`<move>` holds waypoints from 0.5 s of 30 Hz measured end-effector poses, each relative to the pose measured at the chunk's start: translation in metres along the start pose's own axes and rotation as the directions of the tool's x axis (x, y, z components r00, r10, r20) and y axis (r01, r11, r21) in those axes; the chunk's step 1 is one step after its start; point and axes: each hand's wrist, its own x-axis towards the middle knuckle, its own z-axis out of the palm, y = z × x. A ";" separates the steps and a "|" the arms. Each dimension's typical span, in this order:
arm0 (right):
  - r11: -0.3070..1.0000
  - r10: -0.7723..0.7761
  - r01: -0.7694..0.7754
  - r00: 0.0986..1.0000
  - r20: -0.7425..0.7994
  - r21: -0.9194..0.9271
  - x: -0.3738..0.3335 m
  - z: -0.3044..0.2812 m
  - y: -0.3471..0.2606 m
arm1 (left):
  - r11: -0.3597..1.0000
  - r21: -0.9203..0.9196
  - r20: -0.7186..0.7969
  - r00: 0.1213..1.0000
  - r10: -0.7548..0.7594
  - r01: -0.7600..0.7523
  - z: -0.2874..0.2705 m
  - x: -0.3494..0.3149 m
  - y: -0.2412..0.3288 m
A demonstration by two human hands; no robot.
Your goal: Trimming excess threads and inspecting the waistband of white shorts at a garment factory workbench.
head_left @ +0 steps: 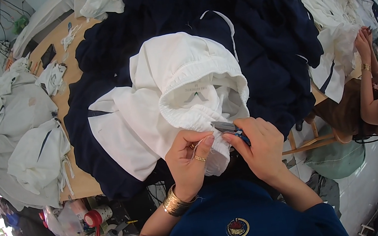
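Note:
White shorts or trousers point(178, 54) with a gathered elastic waistband lie in front of me, the waist opening turned toward me. A printed mark shows inside the waist. My left hand point(187, 158) is closed, pinching thin white thread between thumb and fingertips beside the waistband edge. My right hand point(259, 146) is closed round a pair of thread snips point(224, 126) with grey blades and a blue handle. The blades point left and lie against the waistband, close to my left fingertips. My palms hide part of the fabric below.
A large heap of dark navy fabric point(262, 20) lies under the white garment on a wooden table point(85, 178). White garments point(24, 120) pile up at left, near a dark phone-like object point(48, 55). At right, a person point(370, 97) handles white cloth.

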 end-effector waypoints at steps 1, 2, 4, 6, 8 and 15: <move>1.000 -0.001 0.001 1.000 -0.008 0.004 0.000 0.001 0.000 | 1.000 0.000 0.000 1.000 0.000 0.000 -0.001 0.000 0.000; 1.000 -0.001 0.002 1.000 -0.008 0.005 0.000 0.001 0.001 | 1.000 -0.013 0.012 1.000 -0.012 0.012 -0.001 0.000 0.000; 0.999 -0.001 0.001 1.000 0.006 0.032 -0.001 0.001 0.002 | 0.999 -0.026 0.024 0.999 -0.023 0.023 -0.003 0.000 0.001; 0.979 0.122 -0.125 0.992 0.029 0.159 0.000 0.001 0.001 | 0.992 -0.106 0.053 0.996 -0.066 0.071 -0.004 0.001 0.001; 0.927 0.235 -0.245 0.969 0.070 0.282 0.003 0.000 -0.004 | 0.989 -0.129 0.061 0.996 -0.068 0.075 -0.007 0.001 -0.001; 0.500 0.381 -0.536 0.841 0.383 0.680 0.006 0.006 0.001 | 0.933 -0.322 0.003 0.986 -0.169 0.161 -0.011 0.001 0.000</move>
